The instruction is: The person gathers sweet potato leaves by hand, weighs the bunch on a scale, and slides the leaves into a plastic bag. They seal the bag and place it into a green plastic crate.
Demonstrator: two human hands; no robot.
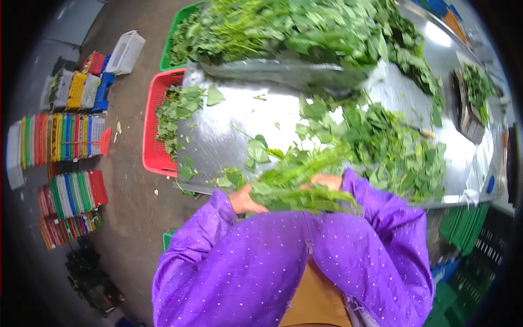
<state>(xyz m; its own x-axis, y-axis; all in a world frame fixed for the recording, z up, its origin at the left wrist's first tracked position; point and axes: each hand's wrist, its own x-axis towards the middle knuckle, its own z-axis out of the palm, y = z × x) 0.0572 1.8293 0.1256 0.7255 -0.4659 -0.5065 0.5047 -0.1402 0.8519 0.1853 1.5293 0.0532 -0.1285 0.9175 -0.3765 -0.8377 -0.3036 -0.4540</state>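
A bunch of leafy green vegetables (299, 199) lies across both hands close to my body, at the near edge of the metal table. My left hand (246, 200) is closed round the leafy left end of the bunch. On the other side, my right hand (328, 182) grips the stems, its fingers partly hidden by the greens. Loose leaves and stems (392, 147) are spread over the table beside my right sleeve. A large heap of the same greens (289, 30) is piled at the far side, behind a shiny clear plastic edge (283, 72).
The metal table (234, 122) has scattered leaf scraps. A red crate (152, 125) with leaves stands at its left, a green crate (177, 27) behind it. A wooden handle (427, 133) pokes from the leaves at right. Stacked coloured crates (65, 139) stand on the floor at left.
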